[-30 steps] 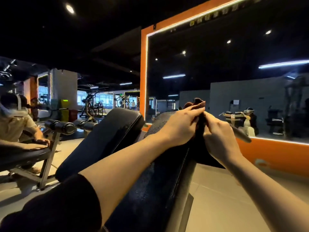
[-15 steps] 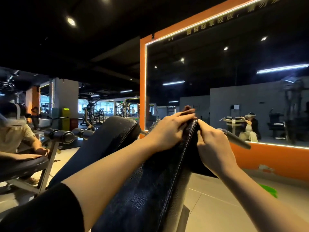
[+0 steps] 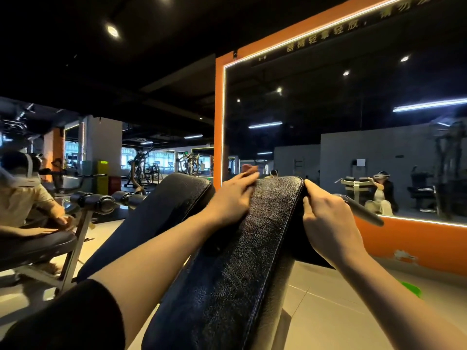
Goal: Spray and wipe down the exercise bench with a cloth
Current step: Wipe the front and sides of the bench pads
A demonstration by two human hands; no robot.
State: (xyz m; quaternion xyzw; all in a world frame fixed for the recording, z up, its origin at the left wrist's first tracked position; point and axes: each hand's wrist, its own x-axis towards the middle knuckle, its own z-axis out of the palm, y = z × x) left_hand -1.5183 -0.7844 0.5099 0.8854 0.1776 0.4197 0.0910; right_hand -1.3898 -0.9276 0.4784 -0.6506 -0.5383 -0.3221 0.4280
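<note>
At bench pad (image 3: pixel 242 248) top: L hand (image 3: pixel 232 200) flat, R hand (image 3: pixel 328 221) grips edge.

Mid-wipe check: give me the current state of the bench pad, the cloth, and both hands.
Bench pad: inclined, black surface creased and glossy.
Left hand: fingers straight, flat on the pad's upper left edge.
Cloth: only a reddish-brown bit shows beyond the left fingertips.
Right hand: curled around the pad's upper right edge.
</note>
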